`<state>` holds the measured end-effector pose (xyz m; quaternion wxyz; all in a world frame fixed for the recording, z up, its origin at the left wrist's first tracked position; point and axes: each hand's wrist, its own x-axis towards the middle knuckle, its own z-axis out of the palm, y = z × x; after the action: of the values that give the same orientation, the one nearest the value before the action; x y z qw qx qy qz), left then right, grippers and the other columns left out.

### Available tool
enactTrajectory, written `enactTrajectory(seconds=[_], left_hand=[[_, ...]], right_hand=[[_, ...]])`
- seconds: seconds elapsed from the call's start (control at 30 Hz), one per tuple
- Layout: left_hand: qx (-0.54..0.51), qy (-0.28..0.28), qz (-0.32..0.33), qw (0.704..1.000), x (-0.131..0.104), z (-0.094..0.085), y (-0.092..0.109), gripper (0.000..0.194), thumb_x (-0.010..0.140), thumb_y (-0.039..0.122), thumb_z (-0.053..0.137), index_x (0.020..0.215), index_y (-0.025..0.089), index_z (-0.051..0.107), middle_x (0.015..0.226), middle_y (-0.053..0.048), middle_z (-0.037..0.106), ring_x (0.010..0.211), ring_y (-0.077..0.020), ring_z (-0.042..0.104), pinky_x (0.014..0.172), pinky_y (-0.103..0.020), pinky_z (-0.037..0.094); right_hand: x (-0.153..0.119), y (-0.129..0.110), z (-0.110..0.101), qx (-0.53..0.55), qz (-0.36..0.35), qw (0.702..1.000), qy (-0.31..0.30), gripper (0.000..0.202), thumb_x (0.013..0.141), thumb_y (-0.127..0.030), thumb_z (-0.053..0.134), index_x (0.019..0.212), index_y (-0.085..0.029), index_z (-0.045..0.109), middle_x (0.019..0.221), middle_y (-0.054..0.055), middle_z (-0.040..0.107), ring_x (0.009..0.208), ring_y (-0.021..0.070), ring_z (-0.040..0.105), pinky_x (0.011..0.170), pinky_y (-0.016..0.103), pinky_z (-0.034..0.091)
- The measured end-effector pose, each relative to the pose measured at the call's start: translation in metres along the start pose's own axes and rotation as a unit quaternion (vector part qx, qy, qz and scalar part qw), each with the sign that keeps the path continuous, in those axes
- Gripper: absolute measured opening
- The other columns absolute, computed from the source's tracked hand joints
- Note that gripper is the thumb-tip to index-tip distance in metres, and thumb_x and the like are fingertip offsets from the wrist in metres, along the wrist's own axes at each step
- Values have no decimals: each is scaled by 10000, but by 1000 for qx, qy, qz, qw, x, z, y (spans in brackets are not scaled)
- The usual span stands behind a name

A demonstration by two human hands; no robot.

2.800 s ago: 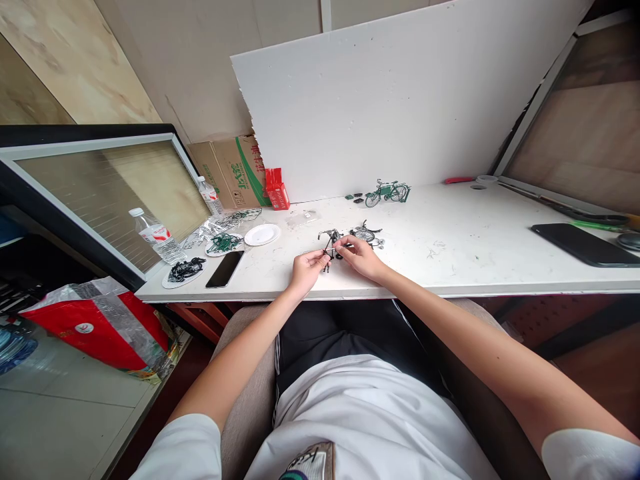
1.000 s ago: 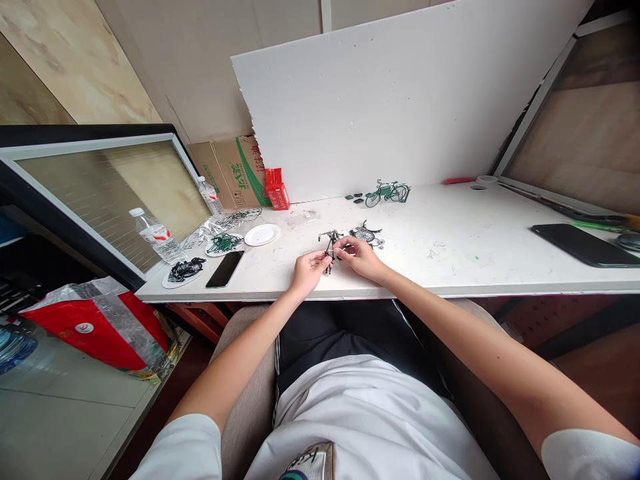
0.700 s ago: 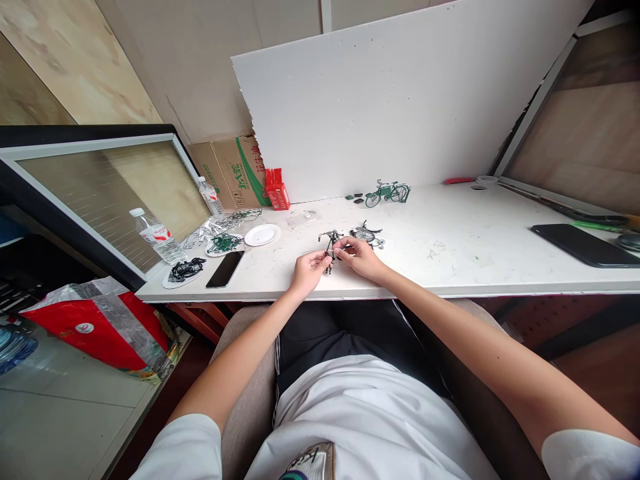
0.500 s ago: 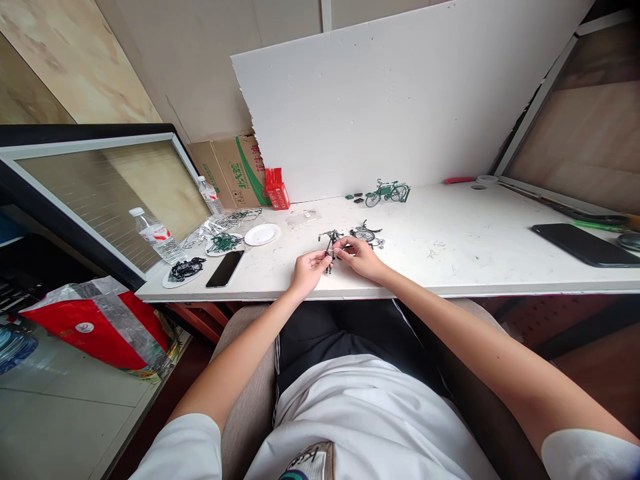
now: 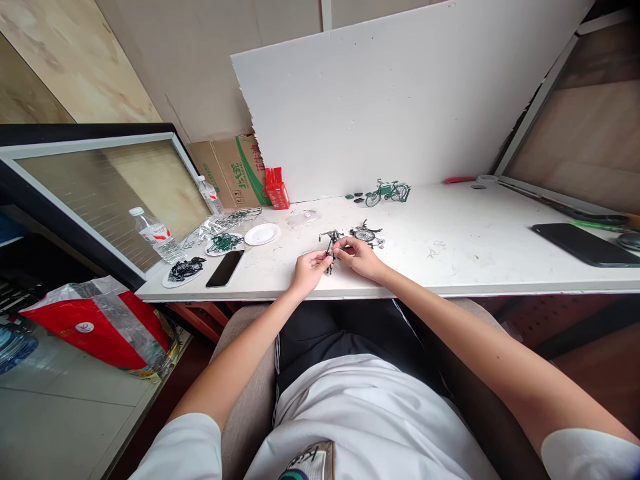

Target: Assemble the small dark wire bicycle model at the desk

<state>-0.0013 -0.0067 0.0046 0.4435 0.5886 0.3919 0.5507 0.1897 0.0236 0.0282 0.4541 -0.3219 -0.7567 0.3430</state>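
Note:
Between my two hands, just above the near part of the white table, is a black model bicycle frame [image 5: 329,244] with handlebars at its top. My left hand [image 5: 311,269] pinches it from the left, thumb and fingers closed on its lower part. From the right, my right hand [image 5: 361,257] closes its fingertips at the same spot; whether they grip the frame or a tiny part against it is hidden. Behind my right hand lie a black model bicycle wheel [image 5: 364,233] and small dark parts. Farther back stands a green model bicycle [image 5: 387,193].
On the left are a phone [image 5: 225,269], plates with black [image 5: 185,268] and green plastic pieces [image 5: 225,242], a bare white plate [image 5: 263,234] and water bottles [image 5: 156,235]. A red box [image 5: 277,189] stands behind. At right lies a larger black phone [image 5: 586,245].

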Motion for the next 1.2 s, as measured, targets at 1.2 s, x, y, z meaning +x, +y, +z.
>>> enactTrajectory(seconds=[1.2], left_hand=[[20,-2,11,1000,-1,2,1,373,806,372,837,1054,101,767,867,-105,777,789,-198,725,777,-327,578]], right_hand=[[-1,-2,1,31,14,999,-16,272,922,-463,631,948,-199,689,905,55,697,820,202,626,729,332,518]])
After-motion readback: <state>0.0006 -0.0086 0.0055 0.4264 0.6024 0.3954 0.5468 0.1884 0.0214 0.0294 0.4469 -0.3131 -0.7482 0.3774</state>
